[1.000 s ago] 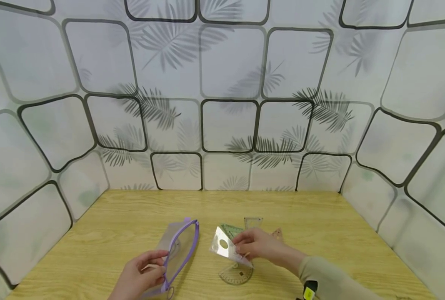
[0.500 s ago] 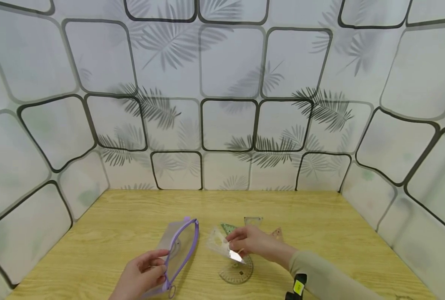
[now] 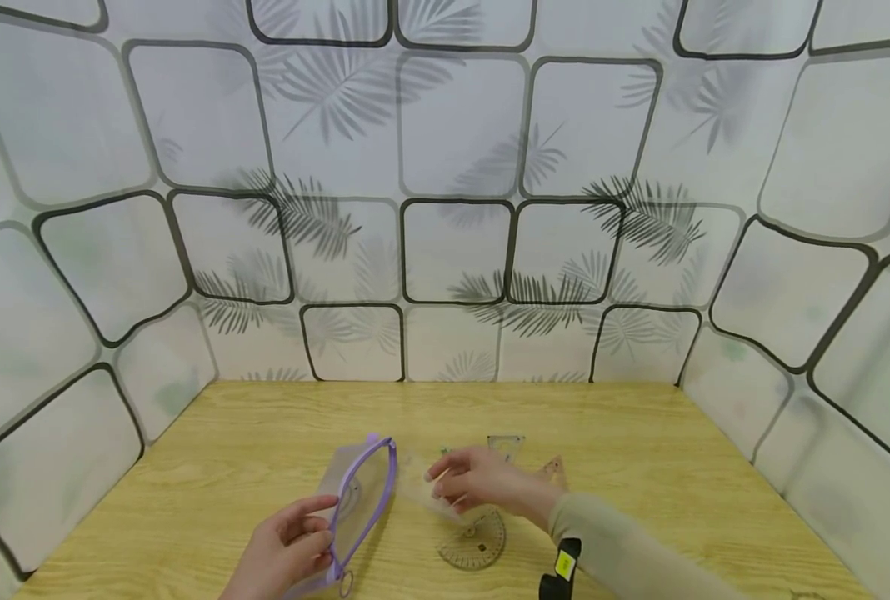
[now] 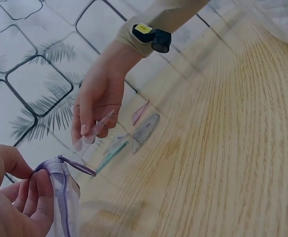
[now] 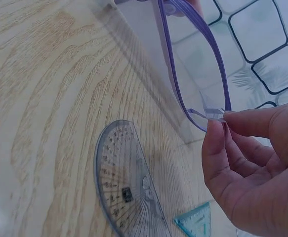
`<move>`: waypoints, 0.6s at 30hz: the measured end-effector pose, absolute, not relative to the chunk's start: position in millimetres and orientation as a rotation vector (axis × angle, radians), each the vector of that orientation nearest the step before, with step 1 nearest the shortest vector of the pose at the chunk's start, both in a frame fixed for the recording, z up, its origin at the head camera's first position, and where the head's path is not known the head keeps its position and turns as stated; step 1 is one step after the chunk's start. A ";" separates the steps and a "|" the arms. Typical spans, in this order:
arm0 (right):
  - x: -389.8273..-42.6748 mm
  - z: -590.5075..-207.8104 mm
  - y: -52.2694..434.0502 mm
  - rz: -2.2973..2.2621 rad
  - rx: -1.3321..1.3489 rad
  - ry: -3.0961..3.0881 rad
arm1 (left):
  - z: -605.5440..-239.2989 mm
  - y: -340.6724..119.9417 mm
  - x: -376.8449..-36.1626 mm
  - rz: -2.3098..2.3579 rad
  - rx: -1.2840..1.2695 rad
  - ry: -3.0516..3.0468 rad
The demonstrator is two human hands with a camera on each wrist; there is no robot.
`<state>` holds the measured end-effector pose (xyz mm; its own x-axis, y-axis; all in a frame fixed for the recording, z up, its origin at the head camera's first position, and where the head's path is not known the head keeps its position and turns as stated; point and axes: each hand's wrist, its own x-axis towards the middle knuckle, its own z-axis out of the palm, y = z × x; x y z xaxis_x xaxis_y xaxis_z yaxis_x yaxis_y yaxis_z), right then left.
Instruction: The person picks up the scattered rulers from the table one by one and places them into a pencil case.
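My left hand [image 3: 312,523] grips the near end of a clear pouch [image 3: 361,487] with a purple zip rim, holding its mouth open. In the left wrist view its fingers [image 4: 27,195] curl round the pouch [image 4: 61,197]. My right hand [image 3: 445,482] pinches a clear plastic set square [image 3: 421,492] just right of the pouch mouth, above the table. From the left wrist the set square [image 4: 95,129] hangs from the right hand [image 4: 97,103]. The right wrist view has the purple rim [image 5: 195,64] close to my right fingertips [image 5: 218,129].
A clear protractor [image 3: 477,543] lies flat on the wooden table [image 3: 227,433] under my right wrist. A green set square [image 5: 195,222], a clear ruler piece [image 3: 507,444] and a pinkish triangle [image 3: 554,468] lie behind it. Patterned walls enclose three sides.
My right hand has carried the clear set square left and lower, from above the protractor to beside the pouch mouth. The left hand and pouch have hardly moved.
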<state>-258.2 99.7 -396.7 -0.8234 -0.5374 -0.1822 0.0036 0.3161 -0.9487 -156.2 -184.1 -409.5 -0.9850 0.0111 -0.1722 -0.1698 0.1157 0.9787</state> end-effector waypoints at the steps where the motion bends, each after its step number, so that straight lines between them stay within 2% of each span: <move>1: -258.8 -397.4 97.5 -1.532 -0.471 2.114 | -409.6 -184.3 -156.1 1.995 -0.158 2.238; 18: -268.1 -397.6 64.2 -1.555 -0.486 2.082 | -407.9 -184.5 -155.8 2.018 -0.124 2.191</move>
